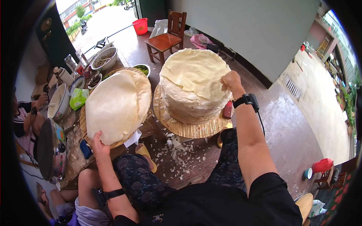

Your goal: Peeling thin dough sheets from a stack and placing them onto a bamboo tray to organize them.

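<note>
A tall stack of thin, pale round flatbreads (195, 110) rises before me from a round reed mat (183, 131). My right hand (232, 81) pinches the right edge of its top sheet (195, 70), which is cracked along the near side. To the left, a large thin flatbread sheet (111, 107) lies over another round reed tray (82, 124), its right part creased and folded. My left hand (101, 144) holds that sheet's near edge, thumb on top. A red object (228, 109) sits at the mat's right side, partly behind my wrist.
Left, a worktable (72, 142) holds a round electric griddle (52, 152), a white basin (58, 101), a bowl of filling (104, 58) and a blue phone-like object (85, 149). People sit beside it. Flatbread crumbs (178, 152) litter the floor; a wooden chair (165, 42) stands beyond the stack.
</note>
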Demonstrator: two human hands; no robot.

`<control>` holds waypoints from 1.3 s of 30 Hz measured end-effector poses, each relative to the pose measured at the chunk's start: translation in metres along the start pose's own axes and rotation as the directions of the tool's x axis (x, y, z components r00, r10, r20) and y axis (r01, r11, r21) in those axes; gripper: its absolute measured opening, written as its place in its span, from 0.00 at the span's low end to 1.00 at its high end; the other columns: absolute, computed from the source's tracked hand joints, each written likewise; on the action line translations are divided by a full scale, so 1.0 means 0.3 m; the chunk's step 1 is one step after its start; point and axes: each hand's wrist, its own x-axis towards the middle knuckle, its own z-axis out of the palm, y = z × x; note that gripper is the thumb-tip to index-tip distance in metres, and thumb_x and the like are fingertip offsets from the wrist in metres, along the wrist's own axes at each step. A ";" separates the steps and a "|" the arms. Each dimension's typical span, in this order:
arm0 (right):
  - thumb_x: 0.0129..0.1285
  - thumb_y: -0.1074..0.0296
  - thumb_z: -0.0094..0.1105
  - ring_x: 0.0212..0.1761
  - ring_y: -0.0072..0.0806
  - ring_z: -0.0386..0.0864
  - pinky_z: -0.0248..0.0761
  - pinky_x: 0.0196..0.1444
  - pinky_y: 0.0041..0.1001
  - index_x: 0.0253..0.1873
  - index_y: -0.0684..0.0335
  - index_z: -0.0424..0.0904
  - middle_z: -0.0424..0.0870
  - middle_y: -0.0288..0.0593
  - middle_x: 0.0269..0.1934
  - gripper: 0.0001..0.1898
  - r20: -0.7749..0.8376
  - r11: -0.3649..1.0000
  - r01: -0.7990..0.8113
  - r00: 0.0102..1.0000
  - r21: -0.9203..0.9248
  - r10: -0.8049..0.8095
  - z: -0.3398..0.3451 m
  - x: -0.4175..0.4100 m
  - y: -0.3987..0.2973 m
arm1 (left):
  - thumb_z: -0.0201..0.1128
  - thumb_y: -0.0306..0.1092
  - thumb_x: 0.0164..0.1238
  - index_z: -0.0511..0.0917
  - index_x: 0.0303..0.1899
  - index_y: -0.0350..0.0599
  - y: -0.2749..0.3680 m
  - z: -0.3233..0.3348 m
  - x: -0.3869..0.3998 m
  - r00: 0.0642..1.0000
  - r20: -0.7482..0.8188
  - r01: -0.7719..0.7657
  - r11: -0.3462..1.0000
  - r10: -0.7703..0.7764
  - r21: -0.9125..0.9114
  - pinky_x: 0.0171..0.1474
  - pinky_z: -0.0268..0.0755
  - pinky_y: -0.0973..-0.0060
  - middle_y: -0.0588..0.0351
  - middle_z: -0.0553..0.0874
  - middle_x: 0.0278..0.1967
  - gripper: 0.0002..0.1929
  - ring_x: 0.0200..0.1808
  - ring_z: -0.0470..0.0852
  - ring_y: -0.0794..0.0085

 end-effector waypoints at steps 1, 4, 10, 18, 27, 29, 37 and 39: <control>0.48 0.72 0.61 0.16 0.28 0.76 0.63 0.17 0.29 0.18 0.66 0.76 0.78 0.44 0.16 0.09 0.009 0.998 -0.005 1.000 0.057 0.004 -0.010 0.016 0.017 | 0.58 0.25 0.60 0.70 0.59 0.39 -0.006 0.005 0.004 1.000 0.003 0.008 1.000 -0.008 -0.013 0.61 0.71 0.53 0.50 0.78 0.54 0.23 0.56 0.77 0.55; 0.51 0.73 0.60 0.13 0.26 0.68 0.58 0.14 0.28 0.20 0.63 0.73 0.72 0.38 0.15 0.09 0.127 0.906 -0.131 0.988 0.403 0.086 0.000 -0.059 -0.104 | 0.57 0.24 0.61 0.70 0.58 0.39 0.026 -0.044 -0.004 1.000 -0.026 -0.010 0.998 0.008 -0.057 0.62 0.70 0.54 0.49 0.78 0.54 0.22 0.57 0.77 0.55; 0.58 0.73 0.54 0.20 0.25 0.73 0.65 0.16 0.27 0.37 0.65 0.76 0.76 0.41 0.27 0.04 0.127 0.717 -0.123 0.991 0.687 0.048 -0.021 -0.075 -0.150 | 0.55 0.22 0.61 0.69 0.60 0.38 -0.012 0.005 -0.015 1.000 0.010 0.012 0.989 -0.010 -0.150 0.64 0.68 0.54 0.48 0.77 0.56 0.23 0.58 0.76 0.55; 0.62 0.77 0.52 0.28 0.24 0.78 0.75 0.24 0.21 0.53 0.71 0.74 0.80 0.44 0.40 0.15 -0.092 0.649 0.441 0.862 0.620 -0.498 -0.003 -0.325 -0.737 | 0.52 0.19 0.61 0.68 0.60 0.37 0.015 0.030 -0.072 0.999 0.045 0.012 0.974 -0.002 -0.224 0.63 0.69 0.53 0.48 0.76 0.56 0.23 0.59 0.75 0.54; 0.64 0.77 0.53 0.32 0.27 0.80 0.75 0.31 0.23 0.54 0.70 0.74 0.80 0.48 0.39 0.14 -0.159 0.360 0.548 0.685 0.755 -0.711 0.017 -0.574 -1.229 | 0.52 0.21 0.63 0.67 0.60 0.35 -0.011 0.013 -0.056 0.997 0.076 -0.011 0.966 0.032 -0.260 0.63 0.70 0.53 0.46 0.76 0.56 0.22 0.58 0.76 0.53; 0.62 0.75 0.54 0.40 0.31 0.80 0.76 0.41 0.26 0.55 0.71 0.73 0.79 0.49 0.42 0.16 -0.115 0.250 0.430 0.662 0.868 -0.740 0.025 -0.605 -1.280 | 0.52 0.21 0.63 0.67 0.60 0.35 -0.010 0.009 -0.060 0.996 0.076 -0.016 0.965 0.038 -0.262 0.63 0.70 0.53 0.46 0.76 0.55 0.22 0.58 0.76 0.54; 0.60 0.74 0.56 0.45 0.32 0.81 0.78 0.49 0.28 0.56 0.68 0.69 0.78 0.47 0.44 0.19 0.026 -0.002 -0.044 0.642 0.999 -0.767 0.282 -0.690 -1.172 | 0.50 0.30 0.69 0.67 0.61 0.37 -0.013 0.003 -0.057 0.997 0.078 0.003 0.935 0.026 -0.355 0.64 0.68 0.54 0.48 0.77 0.56 0.20 0.58 0.76 0.55; 0.56 0.75 0.56 0.31 0.18 0.71 0.66 0.33 0.19 0.55 0.66 0.70 0.75 0.36 0.34 0.19 0.180 0.144 -0.116 0.773 0.983 -0.608 0.443 -0.724 -1.054 | 0.50 0.36 0.72 0.67 0.61 0.39 -0.025 -0.003 -0.051 0.989 0.141 0.016 0.905 0.049 -0.424 0.64 0.66 0.54 0.49 0.77 0.57 0.20 0.59 0.75 0.57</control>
